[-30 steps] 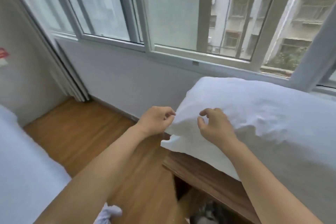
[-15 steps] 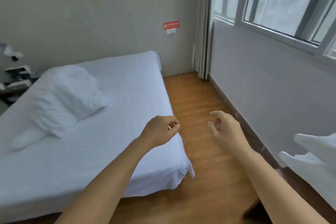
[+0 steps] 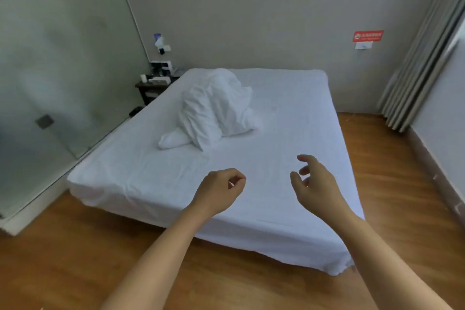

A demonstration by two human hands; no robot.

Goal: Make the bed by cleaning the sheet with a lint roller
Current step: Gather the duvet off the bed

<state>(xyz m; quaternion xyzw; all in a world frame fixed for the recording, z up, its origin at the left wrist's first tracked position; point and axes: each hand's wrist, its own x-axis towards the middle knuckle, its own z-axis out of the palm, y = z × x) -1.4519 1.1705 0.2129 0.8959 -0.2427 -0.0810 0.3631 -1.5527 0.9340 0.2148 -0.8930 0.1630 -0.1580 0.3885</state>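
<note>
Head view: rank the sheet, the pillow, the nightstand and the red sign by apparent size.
1. Sheet
2. Pillow
3. Nightstand, partly hidden by the bed
4. Red sign
The nightstand and sign sit farther away, so true sizes are unsure.

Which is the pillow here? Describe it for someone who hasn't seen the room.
Start at the bed with the white sheet filling the middle of the room. On its far left part, toward the dark nightstand, lies the pillow. It is the only raised, crumpled white lump on the otherwise flat sheet.
</note>
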